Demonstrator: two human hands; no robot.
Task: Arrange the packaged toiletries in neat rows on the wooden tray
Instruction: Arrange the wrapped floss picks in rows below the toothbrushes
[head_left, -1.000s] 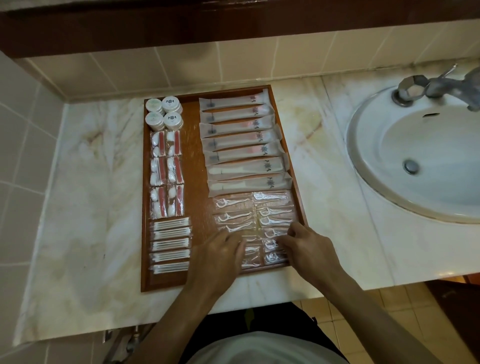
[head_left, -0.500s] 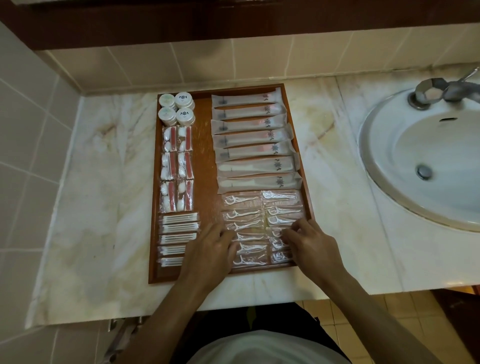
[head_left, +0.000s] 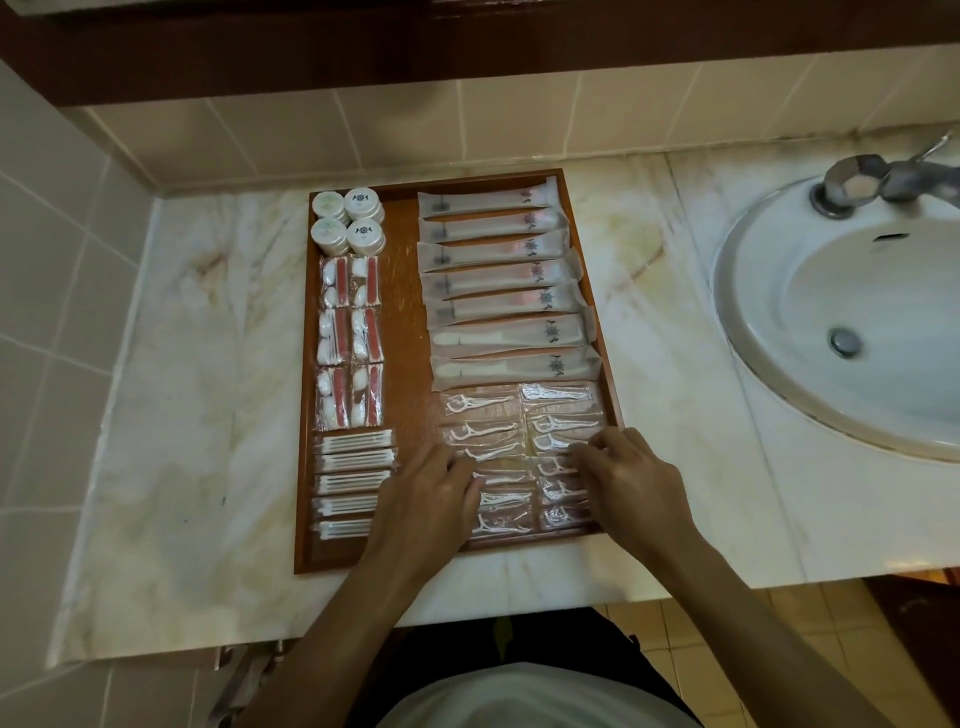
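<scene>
A wooden tray (head_left: 406, 317) lies on the marble counter with packaged toiletries in rows. Round white containers (head_left: 347, 221) sit at its far left corner, red-and-white packets (head_left: 350, 343) below them, then cotton swab packets (head_left: 354, 483). Long toothbrush sachets (head_left: 498, 280) fill the upper right. Clear floss pick packets (head_left: 483, 408) lie in two columns at the near right. My left hand (head_left: 426, 501) rests with its fingertips on the left floss column. My right hand (head_left: 631, 478) touches the right column with bent fingers and hides some packets there.
A white sink basin (head_left: 852, 322) with a chrome tap (head_left: 862, 182) is set into the counter (head_left: 197, 415) at the right. A tiled wall runs behind and along the left. The counter's front edge is just below the tray.
Both hands stay on the floss pick packets. The right hand's fingers have crept slightly farther up the right column. The view has shifted a little.
</scene>
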